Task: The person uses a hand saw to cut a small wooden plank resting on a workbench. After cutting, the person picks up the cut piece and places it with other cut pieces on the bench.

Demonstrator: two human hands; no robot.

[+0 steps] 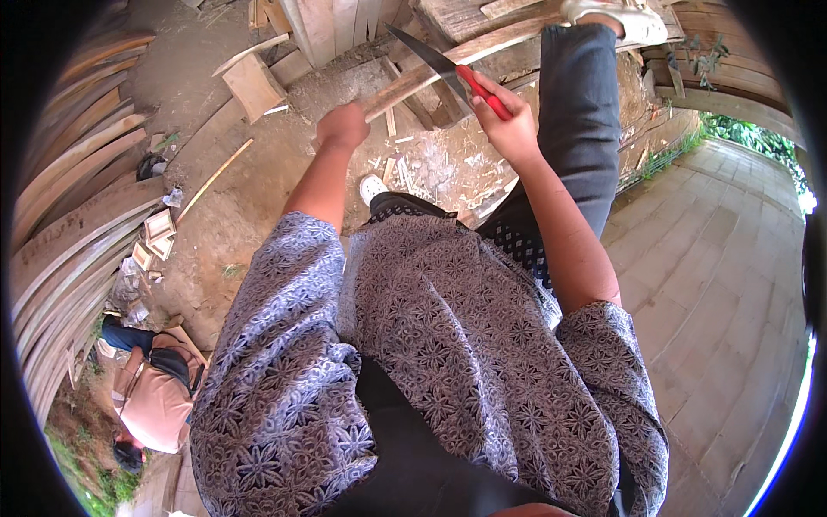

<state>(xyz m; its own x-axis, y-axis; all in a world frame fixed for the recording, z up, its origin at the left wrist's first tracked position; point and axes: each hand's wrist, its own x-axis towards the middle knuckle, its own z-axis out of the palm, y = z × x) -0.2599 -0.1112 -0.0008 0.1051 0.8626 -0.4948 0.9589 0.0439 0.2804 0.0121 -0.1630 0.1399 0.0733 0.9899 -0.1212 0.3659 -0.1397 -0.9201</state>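
My left hand (343, 126) is closed round the near end of a long wooden strip (401, 88). The strip slants up to the right, toward my raised foot in a light shoe (639, 24). In my right hand (510, 127) is a handsaw (424, 52), gripped by its red handle. Its dark, tapering blade points up and left and crosses the strip just beyond my left hand. Whether the teeth touch the wood, I cannot tell.
A thick timber block (457, 19) lies beneath the strip's far part. Wood chips (418, 177) litter the dirt floor. Curved planks (82, 207) are stacked at the left, where another person (155, 388) is bent over. A tiled surface (702, 258) spreads out at the right.
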